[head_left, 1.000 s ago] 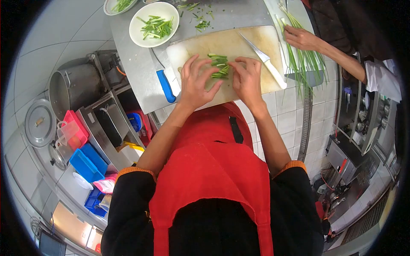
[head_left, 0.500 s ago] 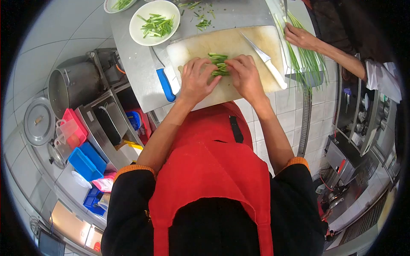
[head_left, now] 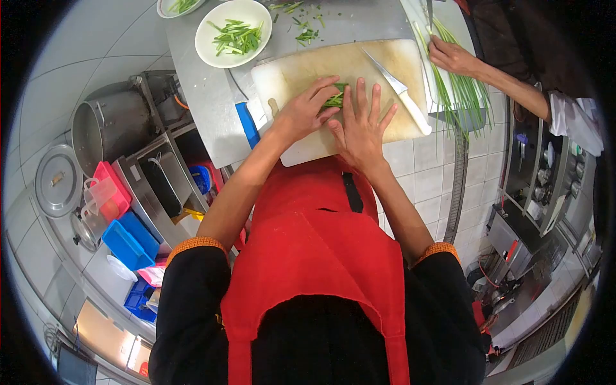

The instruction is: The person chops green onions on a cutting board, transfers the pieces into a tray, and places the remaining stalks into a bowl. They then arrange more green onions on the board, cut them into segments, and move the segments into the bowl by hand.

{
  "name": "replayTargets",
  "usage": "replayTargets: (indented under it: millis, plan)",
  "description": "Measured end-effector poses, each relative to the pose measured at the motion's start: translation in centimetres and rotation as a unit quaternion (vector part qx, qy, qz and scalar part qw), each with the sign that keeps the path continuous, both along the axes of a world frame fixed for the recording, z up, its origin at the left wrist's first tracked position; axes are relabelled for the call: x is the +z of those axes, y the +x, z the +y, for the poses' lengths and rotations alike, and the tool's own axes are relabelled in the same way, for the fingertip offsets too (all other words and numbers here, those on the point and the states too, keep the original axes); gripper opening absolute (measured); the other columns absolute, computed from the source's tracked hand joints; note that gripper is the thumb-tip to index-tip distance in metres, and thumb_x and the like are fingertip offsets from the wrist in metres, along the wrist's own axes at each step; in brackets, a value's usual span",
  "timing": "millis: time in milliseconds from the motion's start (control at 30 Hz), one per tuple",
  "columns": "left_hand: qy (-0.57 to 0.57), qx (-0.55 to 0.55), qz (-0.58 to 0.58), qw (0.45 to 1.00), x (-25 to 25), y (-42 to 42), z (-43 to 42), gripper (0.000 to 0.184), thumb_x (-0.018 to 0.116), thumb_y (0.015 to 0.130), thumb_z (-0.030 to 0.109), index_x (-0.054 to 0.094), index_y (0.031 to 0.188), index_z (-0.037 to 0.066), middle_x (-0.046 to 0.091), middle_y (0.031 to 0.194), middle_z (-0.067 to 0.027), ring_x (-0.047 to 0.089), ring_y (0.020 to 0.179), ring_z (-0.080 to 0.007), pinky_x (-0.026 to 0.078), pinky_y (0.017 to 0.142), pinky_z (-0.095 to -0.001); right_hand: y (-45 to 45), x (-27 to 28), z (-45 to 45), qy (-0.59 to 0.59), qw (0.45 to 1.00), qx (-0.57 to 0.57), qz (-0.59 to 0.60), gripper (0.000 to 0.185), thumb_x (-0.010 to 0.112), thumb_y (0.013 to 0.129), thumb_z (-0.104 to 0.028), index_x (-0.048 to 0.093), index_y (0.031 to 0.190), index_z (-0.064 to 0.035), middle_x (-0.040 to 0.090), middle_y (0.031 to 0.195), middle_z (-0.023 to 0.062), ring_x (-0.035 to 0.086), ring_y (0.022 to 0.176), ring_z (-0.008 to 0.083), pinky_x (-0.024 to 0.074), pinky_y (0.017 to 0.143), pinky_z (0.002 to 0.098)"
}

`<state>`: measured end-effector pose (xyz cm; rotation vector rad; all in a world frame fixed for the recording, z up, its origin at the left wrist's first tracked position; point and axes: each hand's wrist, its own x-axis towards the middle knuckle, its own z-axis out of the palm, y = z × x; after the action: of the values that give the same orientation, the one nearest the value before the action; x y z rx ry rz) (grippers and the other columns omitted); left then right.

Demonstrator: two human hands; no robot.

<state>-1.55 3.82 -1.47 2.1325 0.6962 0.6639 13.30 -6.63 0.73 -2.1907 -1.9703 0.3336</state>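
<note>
On the cutting board (head_left: 292,74) lies a small bunch of cut spring onion pieces (head_left: 333,100), partly hidden under my fingers. My left hand (head_left: 303,114) curls its fingers around the left and far side of the bunch. Flat and spread, my right hand (head_left: 363,131) lies at the bunch's right side, its thumb close to my left fingertips. A knife with a white handle (head_left: 414,112) rests on the board to the right, blade pointing away. Beyond the board's far left corner stands a white bowl (head_left: 208,54) holding more cut spring onion.
At the upper right, another person's hand (head_left: 454,56) holds long spring onions (head_left: 465,96) on a second white board. A blue-handled tool (head_left: 248,122) lies left of my board. Green scraps (head_left: 307,35) are scattered on the steel table (head_left: 215,122). A large pot (head_left: 112,125) stands at left.
My right hand has opened from a pinch on the spring onion pieces to flat, spread fingers. My left hand has shifted slightly right over the bunch. The other person's hand has barely moved.
</note>
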Motion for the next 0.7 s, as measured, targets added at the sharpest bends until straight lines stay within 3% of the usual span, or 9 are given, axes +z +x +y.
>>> replayTargets:
  millis: [100,167,200,267,400,467,600,667,700]
  plan:
    - [0.01,0.013,-0.017,1.0,0.6,-0.2,0.2,0.045,0.078,0.081,0.017,0.058,0.119,0.006,0.051,0.14,-0.0132,0.055,0.124,-0.0358,0.05,0.102,-0.0445,0.6,0.4,0.2,0.007,0.999,-0.023,0.038,0.079,0.04,0.098,-0.059,0.033,0.152,-0.0028,0.012,0.165,0.0166,0.001,0.152,0.0418,-0.0059,0.108,0.0755]
    - [0.119,0.045,0.012,0.992,1.1,-0.3,0.6,0.053,0.08,0.078,0.018,0.056,0.123,0.006,0.049,0.142,-0.0144,0.053,0.126,-0.0365,0.051,0.099,-0.0441,1.3,0.3,0.7,0.014,0.999,-0.037,0.006,0.076,0.043,0.098,-0.058,0.037,0.151,-0.0042,0.014,0.164,0.0167,0.001,0.151,0.0428,-0.0062,0.108,0.0757]
    - [0.119,0.044,0.011,0.992,1.0,-0.3,0.7,0.053,0.08,0.078,0.018,0.056,0.123,0.006,0.049,0.142,-0.0144,0.053,0.126,-0.0365,0.051,0.099,-0.0441,1.4,0.3,1.1,0.014,0.999,-0.038,0.005,0.076,0.043,0.098,-0.058,0.037,0.151,-0.0042,0.014,0.164,0.0167,0.001,0.151,0.0428,-0.0062,0.108,0.0757]
    - [0.032,0.04,0.011,0.999,0.7,-0.4,0.6,0.061,0.081,0.076,0.019,0.053,0.128,0.008,0.046,0.143,-0.0158,0.049,0.13,-0.038,0.049,0.102,-0.0452,1.5,0.2,1.7,0.023,0.999,-0.024,0.003,0.073,0.046,0.098,-0.056,0.038,0.151,-0.006,0.015,0.164,0.0179,0.001,0.151,0.0439,-0.0061,0.108,0.0762]
    - [-0.031,0.0,0.003,1.0,0.9,0.0,0.4,0.062,0.079,0.077,0.015,0.051,0.131,0.007,0.044,0.144,-0.018,0.046,0.132,-0.0395,0.044,0.107,-0.0457,1.2,-0.1,1.8,0.025,1.0,0.008,-0.007,0.073,0.044,0.098,-0.057,0.039,0.151,-0.0071,0.015,0.164,0.0182,0.001,0.151,0.0443,-0.0065,0.107,0.0769]
    - [-0.031,0.051,-0.076,0.995,1.5,0.4,-0.3,0.062,0.072,0.079,0.007,0.046,0.134,0.003,0.043,0.145,-0.0207,0.043,0.136,-0.0406,0.039,0.111,-0.0455,1.2,0.2,1.6,0.02,1.0,0.005,0.017,0.072,0.043,0.099,-0.056,0.037,0.152,-0.0085,0.015,0.164,0.0176,0.001,0.151,0.0442,-0.0074,0.106,0.0773]
    - [-0.057,0.102,-0.129,0.985,1.1,1.0,-1.4,0.06,0.063,0.082,0.008,0.042,0.137,0.0,0.04,0.147,-0.0238,0.037,0.14,-0.042,0.031,0.116,-0.0464,1.4,-0.2,1.7,0.029,1.0,-0.008,-0.001,0.073,0.042,0.099,-0.056,0.032,0.154,-0.0089,0.013,0.165,0.0162,0.001,0.151,0.0433,-0.0078,0.106,0.0774]
    - [-0.131,0.146,-0.212,0.957,0.2,1.8,-1.8,0.063,0.057,0.084,0.012,0.035,0.142,-0.002,0.035,0.15,-0.0247,0.026,0.146,-0.041,0.019,0.121,-0.0473,1.1,-0.6,1.6,0.016,1.0,0.001,0.006,0.076,0.043,0.098,-0.055,0.026,0.157,-0.0098,0.012,0.165,0.0161,0.001,0.152,0.0424,-0.0072,0.106,0.0774]
    - [-0.131,0.147,-0.213,0.957,0.1,2.3,-2.0,0.063,0.057,0.084,0.012,0.035,0.142,-0.002,0.035,0.15,-0.0247,0.026,0.146,-0.041,0.019,0.121,-0.0473,0.9,-0.7,1.6,0.017,1.0,0.002,0.005,0.076,0.043,0.098,-0.055,0.026,0.157,-0.0098,0.012,0.165,0.0161,0.001,0.152,0.0424,-0.0072,0.106,0.0774]
